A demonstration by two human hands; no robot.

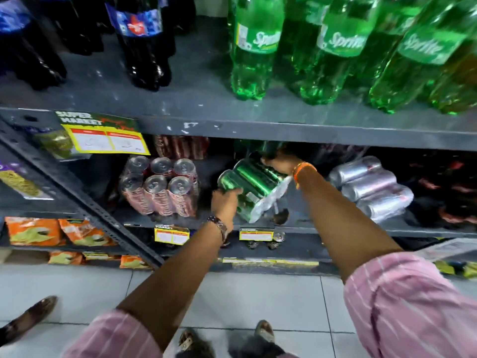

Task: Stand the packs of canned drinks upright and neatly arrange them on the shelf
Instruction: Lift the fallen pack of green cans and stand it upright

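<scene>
A shrink-wrapped pack of green cans (254,186) is tilted above the grey middle shelf (335,227), one corner low near the front edge. My left hand (225,202) grips its near left end. My right hand (280,161) holds its far upper end under the shelf above. To the left a pack of red cans (160,188) stands upright with its tops showing. To the right a pack of silver cans (371,188) lies on its side.
The shelf above (180,99) carries green Sprite bottles (255,47) and dark cola bottles (144,42). Dark packs (444,192) fill the far right. Snack bags (33,231) sit on a left rack. Price tags (256,233) hang on the shelf edge. Another person's shoe (31,316) is on the tiled floor.
</scene>
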